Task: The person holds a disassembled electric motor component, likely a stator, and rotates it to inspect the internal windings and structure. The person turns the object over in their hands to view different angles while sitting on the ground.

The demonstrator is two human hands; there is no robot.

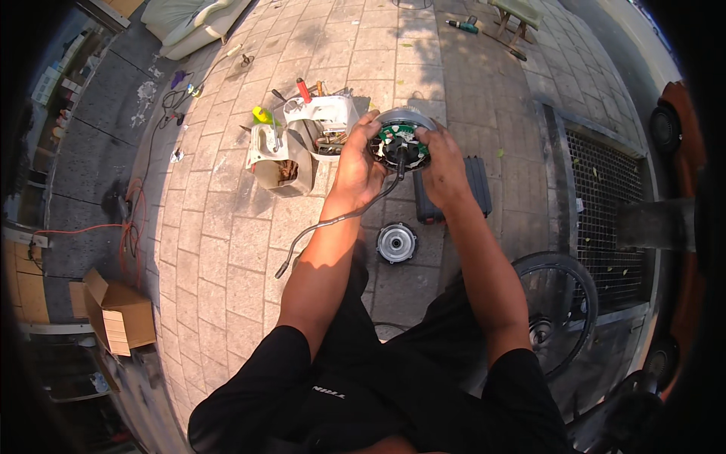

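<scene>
A sunlit pavement [249, 227] of grey-brown paving stones is seen from above. At 12 o'clock of centre a round hub motor [401, 140] is held above the ground: silver rim, green circuit board and dark windings exposed, a black cable [333, 223] trailing toward 8 o'clock. The left hand [359, 163] is wrapped around its left edge; the right hand [442, 163] is closed on its right edge, fingertips on the inner parts. A round silver cover [397, 243] lies below, a white tool tray [321, 121] at 11 o'clock.
</scene>
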